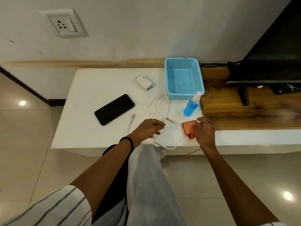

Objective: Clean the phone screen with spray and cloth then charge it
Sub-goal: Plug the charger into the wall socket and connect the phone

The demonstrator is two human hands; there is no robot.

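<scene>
A black phone (114, 109) lies screen up on the white table (91, 131), left of centre. A white charger adapter (144, 82) rests behind it. A looped white cable (160, 108) lies in the middle. A spray bottle with blue liquid (191, 105) stands in front of the basket. An orange cloth (189, 128) lies near the front edge. My right hand (204, 132) touches the cloth's right side, fingers loosely curled beside it. My left hand (149, 128) hovers over the cable with fingers apart, holding nothing.
An empty blue plastic basket (200, 79) stands at the back of the table. A wall socket (63, 23) is up on the left wall. To the right, a dark TV (273, 51) and a remote (286, 88) sit on a wooden shelf (228, 115).
</scene>
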